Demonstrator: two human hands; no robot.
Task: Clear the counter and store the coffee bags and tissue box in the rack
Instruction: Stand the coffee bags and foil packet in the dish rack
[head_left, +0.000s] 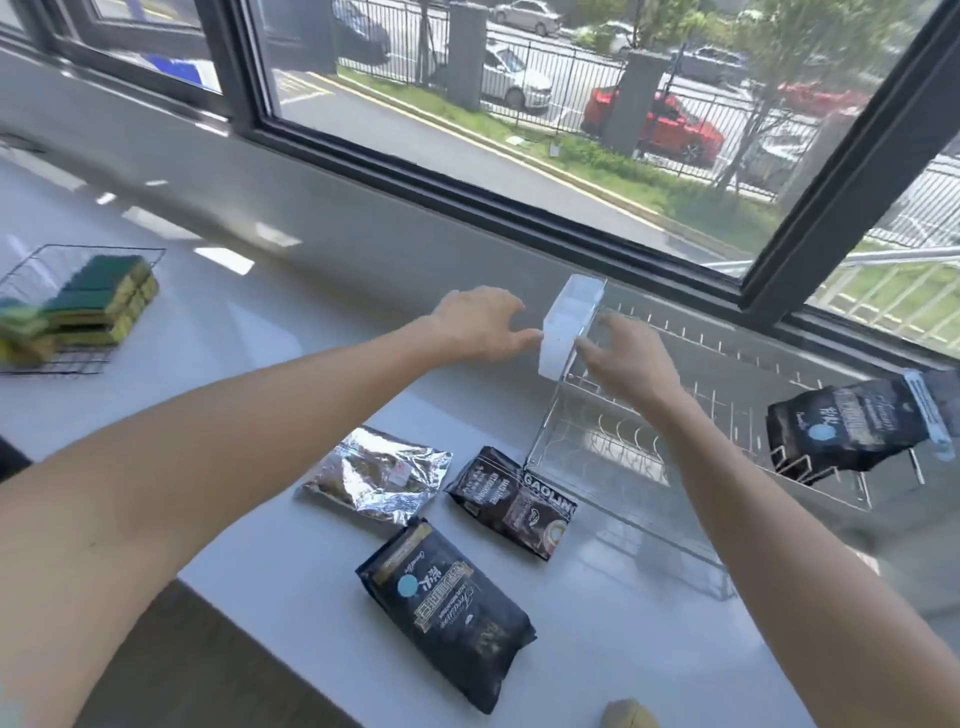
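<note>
Two bare hands reach over a white counter to a white plastic holder on the wire rack's left end; left hand fingertips touch its side, right hand fingers loosely curled behind it; three coffee bags lie on the counter: silver foil, brown, black; a fourth bag sits in the rack.
</note>
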